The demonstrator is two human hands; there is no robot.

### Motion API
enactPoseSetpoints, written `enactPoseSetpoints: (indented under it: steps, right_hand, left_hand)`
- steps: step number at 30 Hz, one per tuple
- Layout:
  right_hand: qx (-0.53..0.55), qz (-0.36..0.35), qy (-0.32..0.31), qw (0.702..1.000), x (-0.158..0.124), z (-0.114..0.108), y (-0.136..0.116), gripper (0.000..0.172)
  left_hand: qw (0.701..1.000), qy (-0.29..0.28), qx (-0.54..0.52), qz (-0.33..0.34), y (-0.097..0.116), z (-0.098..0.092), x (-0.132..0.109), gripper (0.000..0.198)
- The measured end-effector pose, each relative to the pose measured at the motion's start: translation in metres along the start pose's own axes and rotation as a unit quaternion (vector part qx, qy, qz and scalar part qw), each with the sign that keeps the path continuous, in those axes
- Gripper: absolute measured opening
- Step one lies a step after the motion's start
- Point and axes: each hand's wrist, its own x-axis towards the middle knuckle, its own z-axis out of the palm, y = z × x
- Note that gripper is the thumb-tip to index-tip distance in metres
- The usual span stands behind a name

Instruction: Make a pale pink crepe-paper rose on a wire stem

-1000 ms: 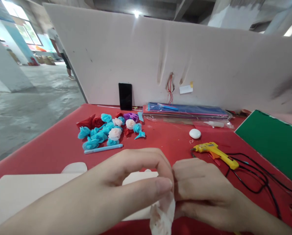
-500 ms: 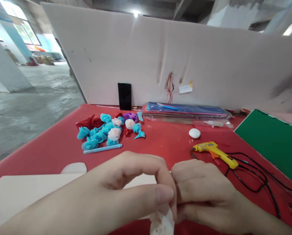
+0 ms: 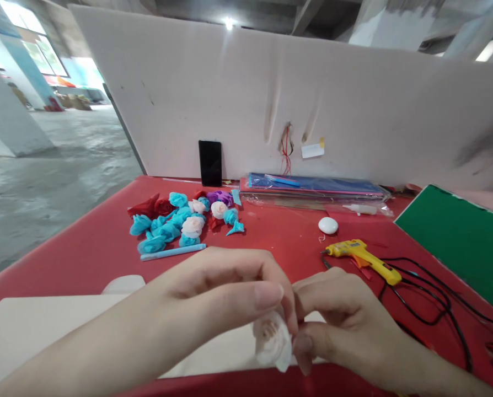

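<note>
Near the front edge of the table, a white paper rose [image 3: 272, 341] faces me with its rolled layers showing. My left hand [image 3: 230, 292] is closed around it, thumb above and fingers curled behind. From the right, my right hand [image 3: 346, 320] meets the left fingers, its thumb and fingers pinched at the base of the rose. What exactly the right fingertips grip is partly hidden. Below both hands lies a sheet of pale card [image 3: 64, 320], with a rounded white piece [image 3: 124, 283] at its far edge.
Blue, pink, red and purple paper flowers [image 3: 167, 229] are heaped behind my left hand, beside a light blue pen [image 3: 172, 252]. A yellow glue gun [image 3: 364, 260] with a black cord, a white oval object [image 3: 328, 225] and a green board [image 3: 461, 242] are at right. A phone [image 3: 210, 163] leans against the panel.
Both hands have risen slightly, bringing the white rose up and into fuller view. The right hand's thumb and fingers have opened out from a tighter curl.
</note>
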Motion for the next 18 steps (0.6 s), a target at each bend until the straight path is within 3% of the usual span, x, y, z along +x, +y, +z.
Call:
enactPoseSetpoints:
  steps: [3, 7, 13, 18]
  right_hand:
    - [0.084, 0.088, -0.011, 0.993, 0.0, 0.002, 0.002, 0.031]
    - [0.172, 0.149, -0.036, 0.973, 0.0, 0.003, 0.005, 0.032]
    - [0.221, 0.137, -0.046, 0.964, 0.001, 0.004, 0.008, 0.035]
    - [0.17, 0.085, -0.034, 0.981, -0.001, 0.005, 0.011, 0.035]
  left_hand:
    - [0.999, 0.017, 0.043, -0.002, 0.0, -0.001, 0.0, 0.028]
    - [0.997, 0.019, 0.065, -0.024, 0.002, -0.002, 0.0, 0.032]
    - [0.988, 0.024, 0.148, -0.029, 0.001, 0.0, -0.006, 0.029]
    - [0.944, 0.107, 0.307, 0.05, -0.008, 0.004, -0.009, 0.024]
